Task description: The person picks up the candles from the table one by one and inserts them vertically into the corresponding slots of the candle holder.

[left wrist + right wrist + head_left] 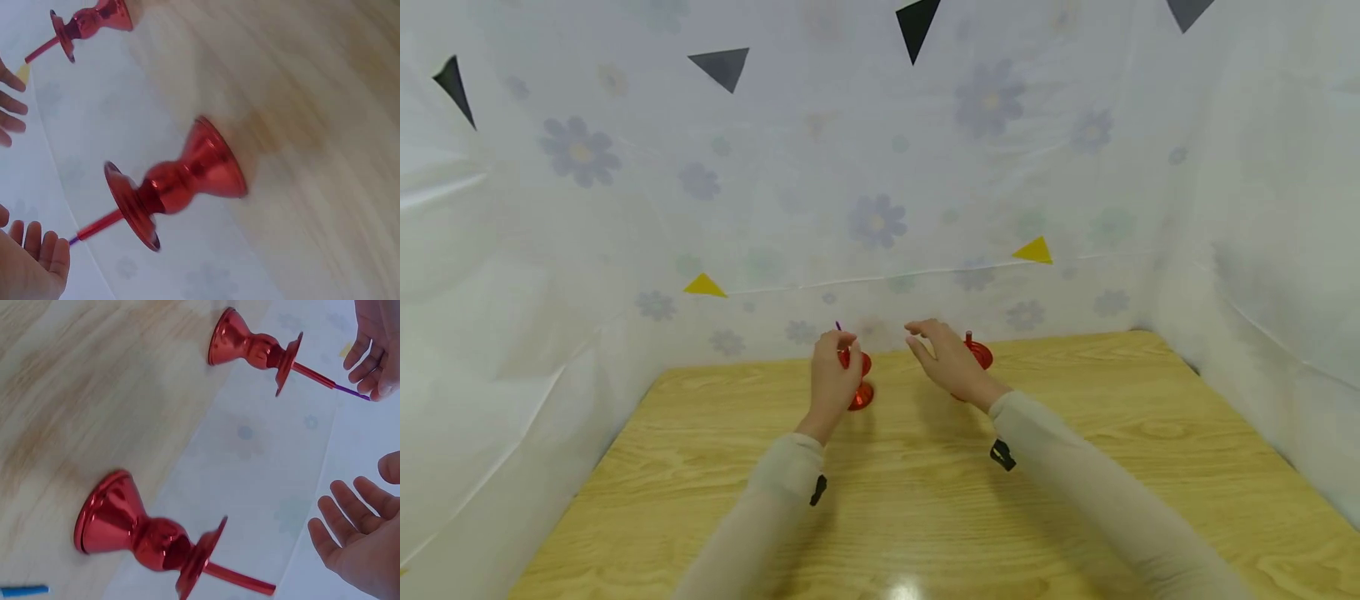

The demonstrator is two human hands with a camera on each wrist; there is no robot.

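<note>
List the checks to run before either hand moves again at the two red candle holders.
1. Left candle holder upright on the table: ok.
2. Right candle holder upright on the table: ok.
3. Left hand at the purple tip above the left holder: ok. Firm pinch on it: cannot tell.
4. Right hand open and holding nothing: ok.
5. Right hand clear of the red stem of its holder: ok.
</note>
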